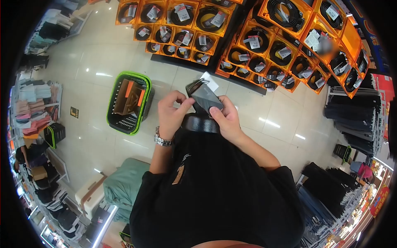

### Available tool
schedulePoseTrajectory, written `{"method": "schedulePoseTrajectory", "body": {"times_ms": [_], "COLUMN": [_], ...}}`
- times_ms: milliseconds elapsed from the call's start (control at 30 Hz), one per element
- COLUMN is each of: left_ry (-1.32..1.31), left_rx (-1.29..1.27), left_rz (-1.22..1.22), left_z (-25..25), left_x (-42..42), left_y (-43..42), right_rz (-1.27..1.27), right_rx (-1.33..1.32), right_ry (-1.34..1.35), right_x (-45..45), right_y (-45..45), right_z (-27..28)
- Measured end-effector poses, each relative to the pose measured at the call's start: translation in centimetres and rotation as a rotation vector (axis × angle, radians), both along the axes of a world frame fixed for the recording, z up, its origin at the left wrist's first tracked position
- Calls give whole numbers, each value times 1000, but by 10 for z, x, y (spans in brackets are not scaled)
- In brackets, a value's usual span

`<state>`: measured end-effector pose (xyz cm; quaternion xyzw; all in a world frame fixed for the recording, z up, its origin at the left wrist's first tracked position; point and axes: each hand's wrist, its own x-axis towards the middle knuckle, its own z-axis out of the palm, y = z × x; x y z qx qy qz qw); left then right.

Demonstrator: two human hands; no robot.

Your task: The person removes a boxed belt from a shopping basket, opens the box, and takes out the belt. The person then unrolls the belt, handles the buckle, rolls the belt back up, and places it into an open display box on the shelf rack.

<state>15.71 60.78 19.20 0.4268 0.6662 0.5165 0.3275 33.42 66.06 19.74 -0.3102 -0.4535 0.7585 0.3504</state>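
Held in front of the black shirt is a black leather belt (200, 124), its coiled loop hanging towards my body. A dark grey panel with small lettering (205, 97) sits at the belt's upper end; whether it is the buckle or a card cannot be told. Behind it juts a white tag (210, 82). My right hand (228, 118) grips the panel and belt from the right, thumb on top. From the left, my left hand (175, 111), with a metal watch at the wrist, has its fingers curled and its thumb against the panel's edge.
Orange display boxes (215, 31) of coiled, tagged belts fill a rack ahead. On the tiled floor to the left stands a black basket with a green rim (111, 108), holding a brown box. Clothing racks (351, 111) line both sides; green fabric (126, 182) lies at lower left.
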Motion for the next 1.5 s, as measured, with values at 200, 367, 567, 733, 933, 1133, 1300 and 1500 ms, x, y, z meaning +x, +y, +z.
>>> {"method": "schedulePoseTrajectory", "body": {"times_ms": [200,367,567,733,933,1133,1300,1500], "left_ry": [-282,-390,-405,-446,-499,-557,-538,-821], "left_rx": [196,39,90,128,272,188,132,123], "left_rz": [-118,-127,-266,-639,-952,-1005,-992,-638], "left_z": [-3,8,17,16,-1,-3,-10,-17], "left_x": [14,33,14,-33,-31,-17,-25,-23], "left_y": [6,13,23,22,33,33,27,11], "right_rz": [-101,-87,79,459,232,569,476,381], "right_rx": [156,165,359,1093,1059,766,725,896], "right_ry": [-78,-57,-234,-674,-479,-392,-325,-342], "right_x": [-10,-13,-5,15,28,13,6,15], "right_y": [-3,-7,-9,8,49,49,40,53], "right_z": [-13,-10,-6,79,86,58,50,49]}}
